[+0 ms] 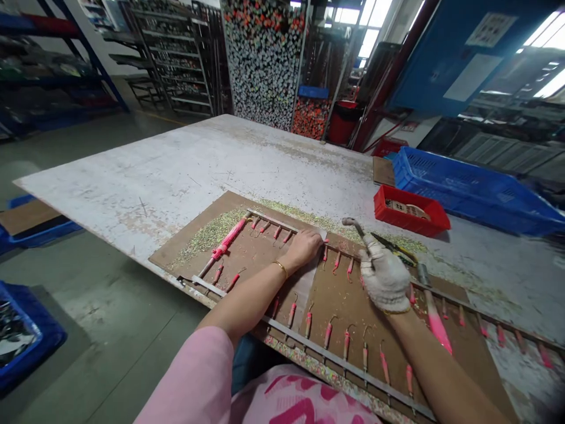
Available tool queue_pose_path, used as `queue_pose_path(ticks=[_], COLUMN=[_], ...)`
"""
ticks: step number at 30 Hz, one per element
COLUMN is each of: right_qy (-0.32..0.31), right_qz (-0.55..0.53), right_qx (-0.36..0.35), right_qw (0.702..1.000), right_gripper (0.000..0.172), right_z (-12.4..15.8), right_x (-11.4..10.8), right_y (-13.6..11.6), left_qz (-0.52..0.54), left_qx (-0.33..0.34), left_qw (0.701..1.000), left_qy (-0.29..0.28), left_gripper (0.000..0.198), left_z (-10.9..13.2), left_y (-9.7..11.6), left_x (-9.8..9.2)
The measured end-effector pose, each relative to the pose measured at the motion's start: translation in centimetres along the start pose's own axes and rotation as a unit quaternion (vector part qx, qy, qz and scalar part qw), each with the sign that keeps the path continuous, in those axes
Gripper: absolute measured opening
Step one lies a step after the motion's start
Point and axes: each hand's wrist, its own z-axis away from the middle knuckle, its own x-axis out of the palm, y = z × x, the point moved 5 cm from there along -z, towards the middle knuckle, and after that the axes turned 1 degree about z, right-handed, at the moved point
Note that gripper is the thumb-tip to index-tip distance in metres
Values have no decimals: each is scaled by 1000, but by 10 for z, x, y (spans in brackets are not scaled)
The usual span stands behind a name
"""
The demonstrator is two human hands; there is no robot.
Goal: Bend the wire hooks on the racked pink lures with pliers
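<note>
- Factory floor, a metal rack (172, 59) and a wall of colour-tipped rods (265, 59) standing behind a worn white tabletop (176, 176).
- Brown board (229, 207) lies along the tabletop's near edge, dusted with green shavings (207, 232).
- Pink-coated hooked pieces (328, 334) stand in rows along a metal rail (348, 365) at the board's near side, with more along a far rail (271, 221); a longer pink-handled tool (227, 238) lies at the board's left end.
- Left hand (304, 248), bare with a gold bangle (280, 268) at the wrist, rests palm down and fingers flat at the far rail, gripping nothing that can be seen.
- Right hand (384, 277), in a white cotton glove, is clenched around the shaft of a small hammer (351, 222), its head raised above the board.
- Yellow-handled pliers (397, 252) lie just beyond the glove; whether that hand touches them cannot be told.
- Red crate (410, 211) and blue crate (477, 188) sit at the tabletop's far right.
- Work appears to be mid-rack: the hammer is up, and the next stroke calls for the head to be kept clear of the left fingers.
</note>
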Motion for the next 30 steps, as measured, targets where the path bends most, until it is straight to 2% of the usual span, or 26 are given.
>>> queue_pose_path(ticks=[3, 4, 5, 8, 9, 10, 12, 14, 18, 20, 24, 26, 28, 30], right_qy=[-107, -113, -91, 26, 29, 3, -86, -123, -20, -4, -70, -95, -102, -106], right_qz=[-22, -34, -47, -71, -70, -65, -54, -59, -105, -141, -206, -220, -233, -243], right_qx=[-80, -81, -60, 49, 50, 30, -36, -51, 66, 93, 163, 179, 162, 136], right_qw=[991, 990, 993, 996, 996, 997, 994, 989, 992, 986, 962, 954, 953, 955], right_gripper=[54, 53, 51, 51, 51, 50, 49, 47, 48, 49, 48, 46, 47, 48], right_z=[0, 0, -1, -2, -1, -2, -3, -4, -5, 3, 33, 48, 57, 61], right_x=[10, 10, 7, -4, -4, -1, 7, 8, -14, -17, 0, 10, 15, 18], right_y=[-8, -7, -4, 6, 5, 0, -11, -13, 16, 33, 65, 74, 77, 75], left_qz=[0, 2, 4, 6, 6, 7, 8, 10, 21, 36, 85, 105, 110, 101], left_qx=[-9, -8, -5, -1, -3, -5, -8, -5, -4, 5, 64, 66, 42, 33], left_qw=[1000, 1000, 1000, 1000, 1000, 1000, 1000, 1000, 1000, 999, 990, 983, 984, 988], left_qy=[2, 2, 2, 6, 6, 4, 3, 3, 1, -15, -96, -132, -135, -110], left_gripper=[26, 26, 26, 28, 28, 27, 25, 24, 23, 19, 20, 22, 22, 22], left_z=[-1, -1, -1, -1, -1, -1, -1, 0, -1, -4, -8, -10, -13, -17], left_y=[-1, -1, -1, -1, -1, -1, -1, 0, 0, -3, -8, -12, -14, -8], left_x=[1, 1, 2, 1, 0, 0, -1, -1, -5, -9, -19, -23, -27, -28])
